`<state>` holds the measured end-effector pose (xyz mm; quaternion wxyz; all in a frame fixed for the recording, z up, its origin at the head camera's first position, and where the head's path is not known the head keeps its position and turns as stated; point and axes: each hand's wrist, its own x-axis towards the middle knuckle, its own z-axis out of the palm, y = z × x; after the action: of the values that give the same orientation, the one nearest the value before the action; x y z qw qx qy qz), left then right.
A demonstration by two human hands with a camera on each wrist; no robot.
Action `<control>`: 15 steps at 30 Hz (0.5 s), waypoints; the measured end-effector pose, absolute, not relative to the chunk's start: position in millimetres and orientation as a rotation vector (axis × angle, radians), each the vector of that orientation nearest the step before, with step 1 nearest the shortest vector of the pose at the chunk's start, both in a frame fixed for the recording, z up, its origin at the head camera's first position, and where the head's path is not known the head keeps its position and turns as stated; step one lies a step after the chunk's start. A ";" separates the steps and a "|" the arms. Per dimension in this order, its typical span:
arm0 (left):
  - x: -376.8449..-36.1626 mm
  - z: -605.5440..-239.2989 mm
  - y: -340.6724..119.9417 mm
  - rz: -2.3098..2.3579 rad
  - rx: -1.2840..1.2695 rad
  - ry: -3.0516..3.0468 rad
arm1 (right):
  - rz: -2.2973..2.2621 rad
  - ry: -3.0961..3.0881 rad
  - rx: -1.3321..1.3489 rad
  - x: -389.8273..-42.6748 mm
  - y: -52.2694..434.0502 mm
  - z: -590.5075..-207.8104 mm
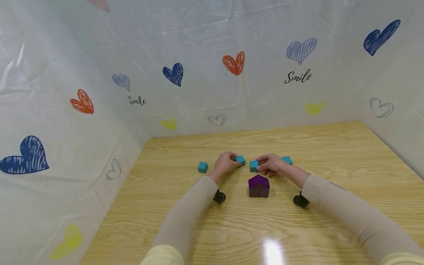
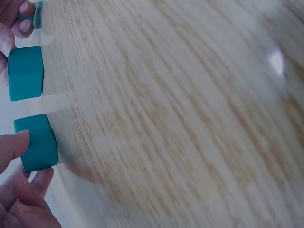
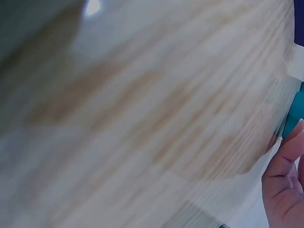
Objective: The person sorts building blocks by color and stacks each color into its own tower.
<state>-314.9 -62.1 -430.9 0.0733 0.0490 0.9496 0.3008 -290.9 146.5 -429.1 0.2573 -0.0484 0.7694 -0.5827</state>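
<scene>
In the middle of the head view, the left hand (image 1: 226, 162) pinches a teal cube (image 1: 240, 160) between curled fingers (image 2: 13, 148); the left wrist view shows that cube at the lower left of the frame, thumb on one side and fingertips below it. Just to the right in the head view, the right hand (image 1: 272, 164) has its fingers curled round a second cube (image 1: 253, 166), which sits on the desk (image 1: 331, 154) close to the first with a narrow gap between them. In the right wrist view only a sliver of teal shows at the right edge above the fingers.

A third cube (image 1: 286, 159) lies behind the right hand, partly hidden by it. A fourth cube (image 1: 202, 167) sits apart at the left of the left hand. Below the two hands, between the wrists, stands a purple house block (image 1: 259, 186), touching neither hand. White sheeting with hearts (image 1: 234, 63) walls the desk on three sides.
</scene>
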 end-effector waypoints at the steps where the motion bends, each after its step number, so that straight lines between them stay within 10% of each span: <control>1: -315.0 -431.0 -62.1 0.903 0.174 2.847 | -1.577 2.087 -0.135 -290.9 146.5 -428.8; 15: -311.5 -427.1 -61.1 0.938 0.366 2.740 | -1.561 2.111 -0.147 -295.0 144.5 -429.8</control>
<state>-311.5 -61.1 -427.1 0.1109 0.1247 0.9329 0.3192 -295.0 144.5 -429.8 0.2533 -0.0540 0.7767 -0.5742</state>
